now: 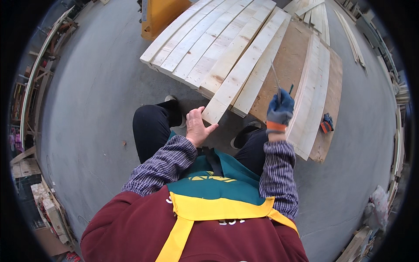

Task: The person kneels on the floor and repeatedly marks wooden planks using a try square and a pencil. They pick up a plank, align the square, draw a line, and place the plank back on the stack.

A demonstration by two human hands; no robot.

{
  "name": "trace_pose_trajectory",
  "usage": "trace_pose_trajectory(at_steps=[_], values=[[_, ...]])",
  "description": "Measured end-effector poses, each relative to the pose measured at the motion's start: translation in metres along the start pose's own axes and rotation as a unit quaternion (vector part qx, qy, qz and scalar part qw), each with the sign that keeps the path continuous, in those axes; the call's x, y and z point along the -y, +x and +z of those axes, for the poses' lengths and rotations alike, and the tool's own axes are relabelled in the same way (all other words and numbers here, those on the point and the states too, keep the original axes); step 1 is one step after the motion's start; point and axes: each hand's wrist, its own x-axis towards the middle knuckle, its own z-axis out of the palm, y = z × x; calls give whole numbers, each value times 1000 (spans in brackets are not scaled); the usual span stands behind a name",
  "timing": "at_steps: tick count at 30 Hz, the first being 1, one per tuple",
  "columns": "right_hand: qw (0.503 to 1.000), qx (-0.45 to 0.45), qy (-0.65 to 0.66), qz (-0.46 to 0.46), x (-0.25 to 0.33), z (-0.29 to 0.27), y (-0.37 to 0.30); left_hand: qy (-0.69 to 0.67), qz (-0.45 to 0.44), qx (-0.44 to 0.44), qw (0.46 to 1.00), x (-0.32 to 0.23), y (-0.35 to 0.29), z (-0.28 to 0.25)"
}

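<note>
My left hand (197, 126), bare, grips the near end of a long pale wooden board (239, 77), fingers on its left edge and thumb at its end corner. The board lies at a slant over the neighbouring boards. My right hand (279, 108) wears a blue glove with an orange cuff and is closed around a long, thin, pointed tool (276, 77). Its exact kind is unclear. A short dark teal tip (291, 88) also sticks out by the fingers. Beneath the right hand are a brown plywood sheet (286, 59) and a stack of thin boards (310, 96).
Several pale boards (198, 37) lie side by side left of the held board. Another blue and orange glove (327, 123) rests on the plywood's right edge. A yellow metal object (159, 19) stands beyond at the left. Timber piles (50, 209) line the grey floor's sides.
</note>
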Motion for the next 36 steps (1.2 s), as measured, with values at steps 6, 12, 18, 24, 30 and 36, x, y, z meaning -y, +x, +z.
trace_pose_trajectory(at_steps=[6,12,18,24,30,36], values=[[869,-111,292,383,30,1,-22,-644,-374,180,643,19,22,14],[760,-202,417,456,10,15,-14,-577,-342,146,727,-26,8,-26],[712,-120,531,444,19,94,-19,-551,-341,182,739,-61,-44,-113],[750,-110,463,458,27,140,-12,-532,-343,180,753,-61,-68,-134],[735,-90,455,495,40,137,-17,-532,-319,145,771,-52,-77,-122],[752,-125,475,440,61,145,-11,-559,-312,130,757,-35,-79,-124]])
